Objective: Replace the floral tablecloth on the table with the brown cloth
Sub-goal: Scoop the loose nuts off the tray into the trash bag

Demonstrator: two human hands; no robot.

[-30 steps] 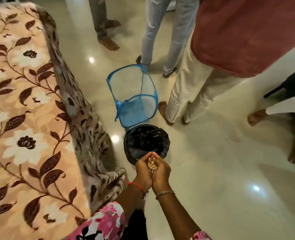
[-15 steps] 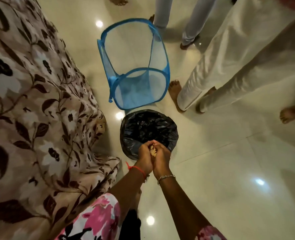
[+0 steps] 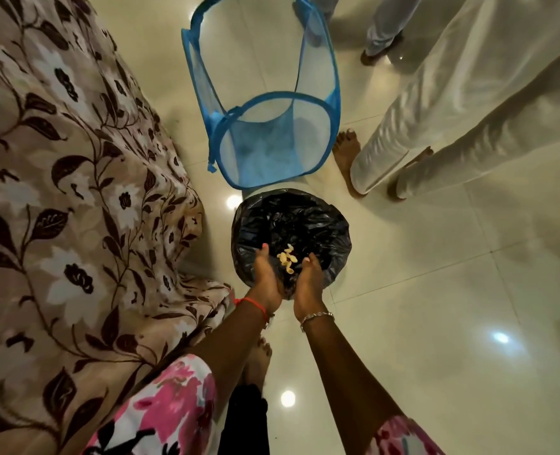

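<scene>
**A:** Hands first.

**B:** Left hand (image 3: 267,277) and right hand (image 3: 310,280) are slightly apart. Palms face each other, fingers straight, gripping nothing. There is a thin red thread (image 3: 255,305) on the left wrist and a silver chain bracelet (image 3: 316,316) on the right. Pink flowered sleeve (image 3: 173,405) on the left arm.

**A:** Anything between them?

**B:** Small pale yellow curled scraps (image 3: 287,257), bunched in the gap between the palms. They are directly over the round bin with the crinkled black plastic liner (image 3: 337,224). Cannot tell whether any touch a palm.

**A:** Past the bin?

**B:** A blue mesh hamper (image 3: 255,159) stands just beside it on the far side. Glossy cream floor tiles (image 3: 436,307) lie all round. Two onlookers stand close by, one in white trousers (image 3: 436,126) with bare feet, one in pale grey trousers (image 3: 383,24).

**A:** And the cloth?

**B:** The floral tablecloth (image 3: 75,192) is on the left, draped over the table and hiding it. Beige ground, large white flowers with dark centres, dark brown leaves on thin trailing vines. It hangs down the side in soft folds. The lower corner is bunched near the left forearm, close to the bin but apart from it.
</scene>
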